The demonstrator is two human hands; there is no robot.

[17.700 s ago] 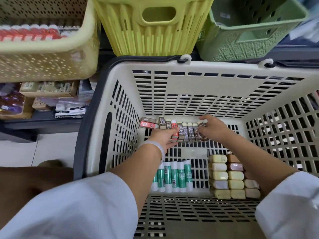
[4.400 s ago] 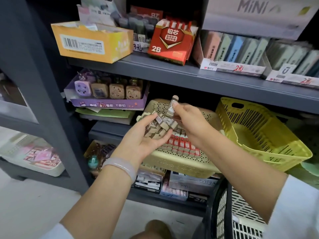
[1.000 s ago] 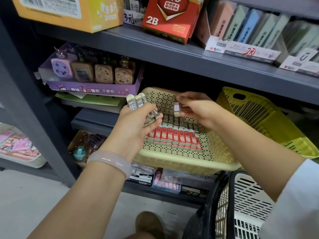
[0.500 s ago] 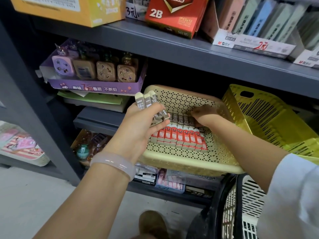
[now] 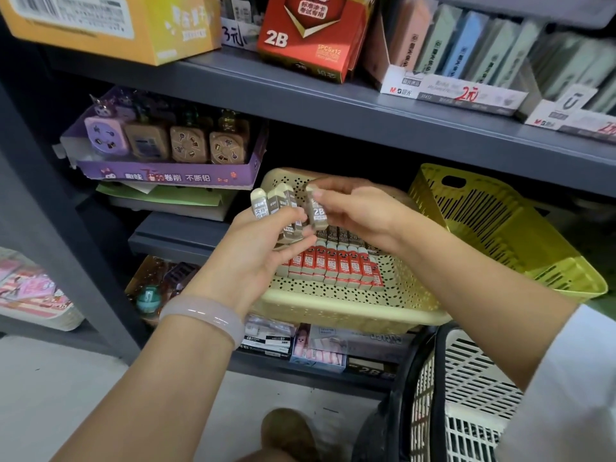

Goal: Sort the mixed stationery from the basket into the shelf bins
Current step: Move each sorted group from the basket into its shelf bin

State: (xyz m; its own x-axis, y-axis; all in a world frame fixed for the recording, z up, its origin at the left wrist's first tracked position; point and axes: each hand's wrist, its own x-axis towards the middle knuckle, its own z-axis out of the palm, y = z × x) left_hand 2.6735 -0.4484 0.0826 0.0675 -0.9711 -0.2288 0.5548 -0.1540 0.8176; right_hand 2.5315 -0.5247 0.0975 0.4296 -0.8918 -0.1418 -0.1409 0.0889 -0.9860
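My left hand [image 5: 263,248] grips a small bunch of grey-brown 2B erasers [image 5: 276,203], fanned upward in front of the cream perforated shelf bin [image 5: 333,305]. My right hand [image 5: 360,211] pinches one grey-brown 2B eraser [image 5: 316,210] right next to that bunch, above the bin. Inside the bin lie a row of red-sleeved erasers [image 5: 336,266] and, behind it, a row of dark-sleeved erasers [image 5: 346,235]. The white shopping basket [image 5: 466,395] shows at the lower right.
A yellow slotted bin [image 5: 500,228] sits to the right of the cream one. A purple tray of sharpeners [image 5: 166,175] stands to the left. The upper shelf [image 5: 333,105] holds a red 2B box [image 5: 310,35], an orange box and pastel eraser packs. My shoe [image 5: 286,431] is on the floor below.
My right hand has come up out of the cream bin and now pinches one eraser at the bunch in my left hand. My left hand has barely moved.
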